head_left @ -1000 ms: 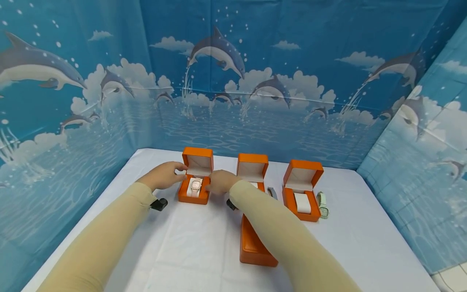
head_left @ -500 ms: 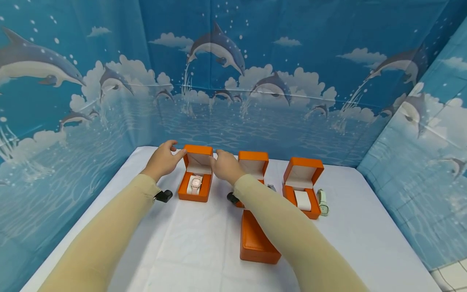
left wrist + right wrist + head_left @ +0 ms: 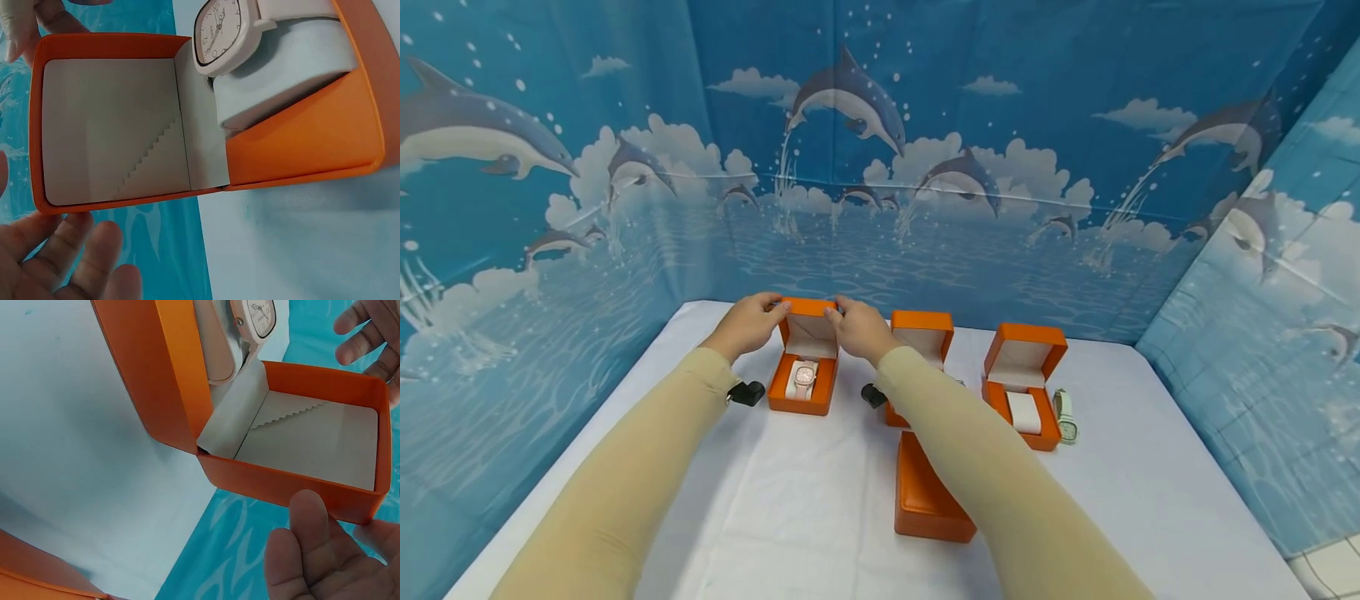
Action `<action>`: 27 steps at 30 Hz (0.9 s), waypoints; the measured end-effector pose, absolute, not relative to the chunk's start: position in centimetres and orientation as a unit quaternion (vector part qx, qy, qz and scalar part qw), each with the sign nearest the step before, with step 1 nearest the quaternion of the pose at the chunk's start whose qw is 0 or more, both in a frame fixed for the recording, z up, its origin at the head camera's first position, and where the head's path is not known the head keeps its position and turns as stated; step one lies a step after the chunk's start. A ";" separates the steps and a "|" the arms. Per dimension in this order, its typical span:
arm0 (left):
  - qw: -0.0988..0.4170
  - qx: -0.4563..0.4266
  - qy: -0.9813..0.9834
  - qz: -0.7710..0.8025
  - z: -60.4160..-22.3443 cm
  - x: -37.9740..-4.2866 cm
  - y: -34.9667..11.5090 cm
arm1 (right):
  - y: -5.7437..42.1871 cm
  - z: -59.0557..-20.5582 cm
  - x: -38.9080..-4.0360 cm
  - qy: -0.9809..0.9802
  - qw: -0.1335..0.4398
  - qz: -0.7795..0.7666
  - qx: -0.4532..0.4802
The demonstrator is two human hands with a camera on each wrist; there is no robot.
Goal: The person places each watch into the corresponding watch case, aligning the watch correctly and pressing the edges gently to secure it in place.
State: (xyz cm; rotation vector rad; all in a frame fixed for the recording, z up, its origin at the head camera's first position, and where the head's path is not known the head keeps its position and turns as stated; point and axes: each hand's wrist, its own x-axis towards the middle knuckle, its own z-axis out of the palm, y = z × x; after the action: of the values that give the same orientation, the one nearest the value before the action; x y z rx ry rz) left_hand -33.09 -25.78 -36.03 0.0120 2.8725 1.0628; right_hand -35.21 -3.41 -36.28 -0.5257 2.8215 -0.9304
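An orange watch box point(image 3: 801, 405) stands with its lid raised at the left of the table. A pale pink watch point(image 3: 804, 377) sits on the white cushion inside it. My left hand point(image 3: 747, 327) touches the upper left side of the lid point(image 3: 112, 203) with its fingertips. On the lid's other side, my right hand point(image 3: 862, 331) has its fingertips against the wall, with one finger passing behind the corner in the right wrist view. The lid stands between both hands.
A second box point(image 3: 921, 322) with its lid up stands partly behind my right arm. Farther right is a third box point(image 3: 1025, 342) with a bare white cushion point(image 3: 1022, 412). Beside it lies a pale green watch point(image 3: 1064, 417). A closed orange box point(image 3: 925, 500) stands nearer.
Both hands have moved up from beside the pink watch in the box to the sides of its raised lid and now touch it. The box and watch stay in place.
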 end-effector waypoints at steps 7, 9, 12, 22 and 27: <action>0.027 -0.003 0.935 0.354 -36.3 -33.3 -25.7 | -3.6 -36.5 -35.7 0.934 0.070 -0.309 -0.166; 0.023 -0.005 0.934 0.356 -36.4 -33.4 -25.5 | -3.6 -36.6 -35.9 0.932 0.076 -0.315 -0.162; 0.019 -0.009 0.933 0.360 -36.4 -33.5 -25.4 | -3.5 -36.6 -36.0 0.930 0.081 -0.323 -0.157; 0.025 -0.027 0.928 0.370 -36.4 -33.5 -25.3 | -3.5 -36.7 -35.8 0.921 0.101 -0.351 -0.137; 0.033 -0.031 0.928 0.369 -36.3 -33.4 -25.2 | -3.4 -36.8 -35.7 0.921 0.101 -0.352 -0.134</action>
State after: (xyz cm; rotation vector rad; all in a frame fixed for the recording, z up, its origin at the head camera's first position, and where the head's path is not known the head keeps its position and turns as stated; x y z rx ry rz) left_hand -33.40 -25.22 -36.34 -0.0964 2.8561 1.1354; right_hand -35.74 -3.43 -36.77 -0.3954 2.7204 -1.0392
